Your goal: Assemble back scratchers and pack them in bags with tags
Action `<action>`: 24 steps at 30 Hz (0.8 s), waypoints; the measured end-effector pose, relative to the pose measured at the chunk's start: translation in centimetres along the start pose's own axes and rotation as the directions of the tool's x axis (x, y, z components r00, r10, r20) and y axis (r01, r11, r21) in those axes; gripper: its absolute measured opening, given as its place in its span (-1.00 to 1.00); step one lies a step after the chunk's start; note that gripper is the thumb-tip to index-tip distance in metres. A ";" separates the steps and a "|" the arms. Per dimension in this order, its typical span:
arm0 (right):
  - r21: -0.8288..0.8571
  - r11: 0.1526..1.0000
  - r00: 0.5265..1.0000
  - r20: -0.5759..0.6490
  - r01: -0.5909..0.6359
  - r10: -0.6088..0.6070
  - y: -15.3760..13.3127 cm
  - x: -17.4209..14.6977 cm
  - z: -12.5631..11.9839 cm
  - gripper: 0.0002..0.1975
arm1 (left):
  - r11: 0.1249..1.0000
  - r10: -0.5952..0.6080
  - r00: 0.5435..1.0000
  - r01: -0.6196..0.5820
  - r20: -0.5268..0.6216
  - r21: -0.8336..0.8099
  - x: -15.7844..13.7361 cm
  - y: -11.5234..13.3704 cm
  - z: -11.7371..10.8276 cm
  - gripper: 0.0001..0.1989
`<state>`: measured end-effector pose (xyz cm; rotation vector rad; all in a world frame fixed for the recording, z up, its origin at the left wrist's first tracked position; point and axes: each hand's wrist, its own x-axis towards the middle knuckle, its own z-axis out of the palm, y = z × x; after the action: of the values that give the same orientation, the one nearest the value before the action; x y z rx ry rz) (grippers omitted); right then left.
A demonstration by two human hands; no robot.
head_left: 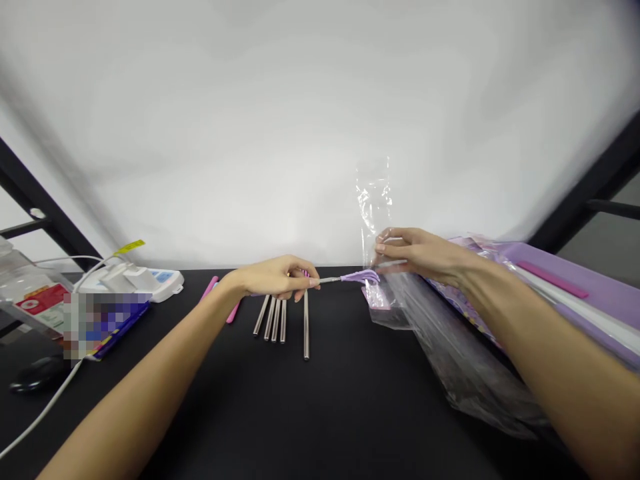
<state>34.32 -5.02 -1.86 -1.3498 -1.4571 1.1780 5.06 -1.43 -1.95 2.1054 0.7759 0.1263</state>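
Note:
My left hand (280,279) is closed around a small whisk-like tool with a thin metal shaft and a purple looped head (356,276). The head points right and reaches the lower end of a narrow clear plastic bag (374,207). With thumb and fingers, my right hand (407,252) pinches that bag, which stands upright against the white wall. Whether the head is inside the bag or in front of it, I cannot tell. Beneath my left hand lie several thin metal rods (274,320), their far ends hidden, with one more rod (307,327) set apart.
Pink sticks (233,312) lie left of the rods. At far left are a white power strip (167,283), a clear container (25,287), a blue packet (120,327) and a white cable. A large clear bag (465,360) and a purple box (555,270) occupy the right.

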 end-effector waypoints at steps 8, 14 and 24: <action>-0.169 0.981 0.990 0.112 0.101 -0.083 0.1 -0.2 0.0 -0.51 | 0.999 -0.034 0.997 0.032 0.064 0.028 -1.0 -0.5 -1.2 -0.68; -0.059 0.992 0.992 0.058 0.114 -0.111 0.0 0.2 0.4 -0.61 | 0.999 -0.037 0.998 0.038 0.050 -0.009 -0.8 -0.4 -1.1 -0.63; 0.059 0.988 0.989 -0.048 0.140 -0.137 0.4 0.5 0.8 -0.66 | 0.995 -0.078 0.996 0.080 0.030 -0.052 -0.8 -1.1 -1.1 -0.60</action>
<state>33.60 -4.63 -2.44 -1.2046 -1.4474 1.0889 3.53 -0.62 -2.02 2.0197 0.8293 0.0737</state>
